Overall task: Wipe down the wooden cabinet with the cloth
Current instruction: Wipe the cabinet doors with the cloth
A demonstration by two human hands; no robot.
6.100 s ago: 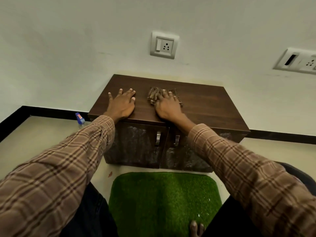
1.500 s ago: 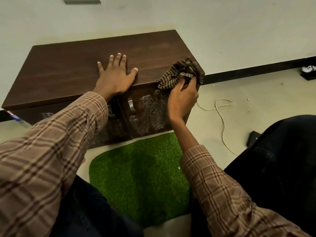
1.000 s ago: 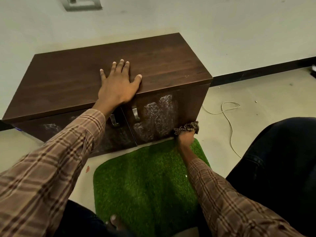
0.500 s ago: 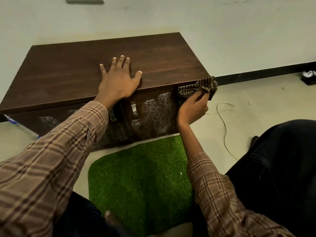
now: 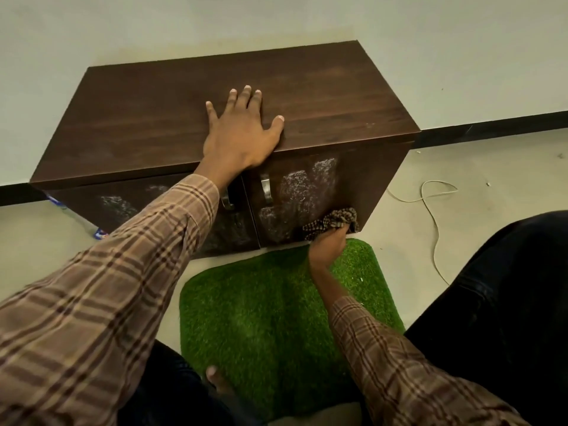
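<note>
Risk of streaks left above the right hand (image 5: 326, 245), which clenches a bunched checked cloth (image 5: 331, 222) against the cabinet (image 5: 365, 176) door's bottom right corner: whitish smears cover both doors. Could also snag the handle (image 5: 266, 192) up-left. Left hand (image 5: 239, 135) released, pressing flat on the dark wood-grain top.

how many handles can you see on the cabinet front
2. One handle is on the right door near the middle seam. The other handle is on the left door, partly hidden by the left sleeve. None shows elsewhere, though the sleeve covers some of the left door.
</note>
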